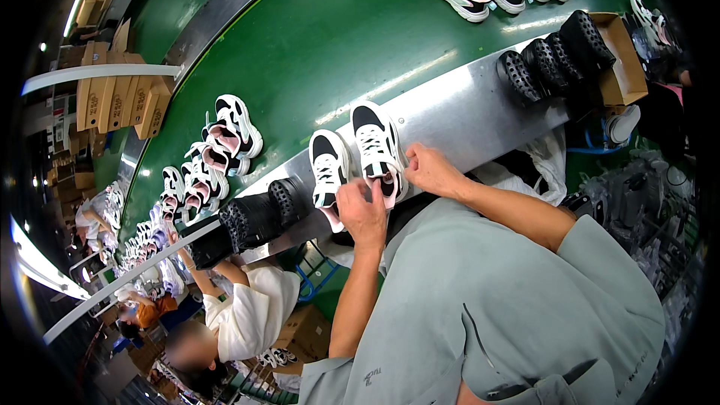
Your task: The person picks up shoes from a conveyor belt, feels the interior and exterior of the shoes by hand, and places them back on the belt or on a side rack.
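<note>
Two white and black sneakers with pink lining, a left sneaker (327,169) and a right sneaker (373,139), stand side by side in front of me with toes pointing away. My left hand (361,211) is between them at the heel end, its fingers curled in a pinch at the collar of the right sneaker. Beside that sneaker's right edge is my right hand (435,171), fingers bent and pressed together; whatever they may hold is hidden.
The sneakers rest on a metal ledge (450,116) along a green conveyor belt (315,52). Black perforated blocks (536,67) and an open cardboard box (622,60) are to the right. More sneakers (217,142) line the belt. A co-worker in a white shirt (255,307) is at left.
</note>
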Demonstrator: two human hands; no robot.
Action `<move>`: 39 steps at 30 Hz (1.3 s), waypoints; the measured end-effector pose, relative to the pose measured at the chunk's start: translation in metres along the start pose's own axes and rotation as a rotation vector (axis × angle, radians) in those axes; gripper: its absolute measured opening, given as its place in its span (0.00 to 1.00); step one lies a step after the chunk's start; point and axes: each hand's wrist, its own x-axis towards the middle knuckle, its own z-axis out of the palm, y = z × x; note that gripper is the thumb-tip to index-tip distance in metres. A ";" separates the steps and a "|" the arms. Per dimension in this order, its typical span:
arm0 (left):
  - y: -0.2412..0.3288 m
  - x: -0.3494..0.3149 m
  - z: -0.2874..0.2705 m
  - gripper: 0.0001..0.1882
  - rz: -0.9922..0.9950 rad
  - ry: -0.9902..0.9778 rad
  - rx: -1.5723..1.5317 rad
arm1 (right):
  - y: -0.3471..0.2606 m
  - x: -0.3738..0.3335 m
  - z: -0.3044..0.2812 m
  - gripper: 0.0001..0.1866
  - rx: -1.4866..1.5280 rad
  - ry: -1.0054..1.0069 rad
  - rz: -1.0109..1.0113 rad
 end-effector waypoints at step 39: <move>-0.174 0.203 0.005 0.21 0.214 -0.420 0.393 | -0.291 -0.156 -0.076 0.10 0.243 0.561 -1.732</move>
